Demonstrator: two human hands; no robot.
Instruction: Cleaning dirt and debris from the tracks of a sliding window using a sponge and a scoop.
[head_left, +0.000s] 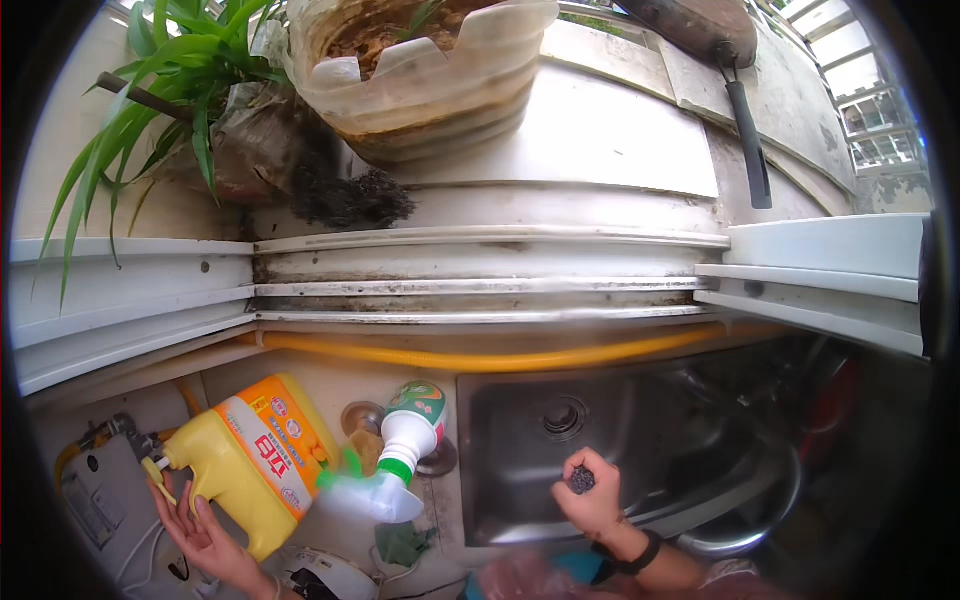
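Observation:
My left hand (204, 541) is at the lower left with its fingers spread, palm up, by the pump nozzle (156, 471) of a large yellow detergent jug (255, 465). The jug has an orange and white label with writing. Over the stainless steel sink (510, 465), my right hand (592, 496) is closed around a dark, grainy-looking wad (582, 480), perhaps a scouring pad; its exact kind cannot be told. A white spray bottle (412, 427) with a green collar stands between the jug and the sink.
A yellow hose (450, 361) runs behind the sink along the window track (480, 286). A green cloth (403, 544) lies below the spray bottle. Beyond the track are a potted plant (202, 97), a large plastic planter (442, 97) and a pan (697, 30). A metal rim (750, 536) curves at the sink's right.

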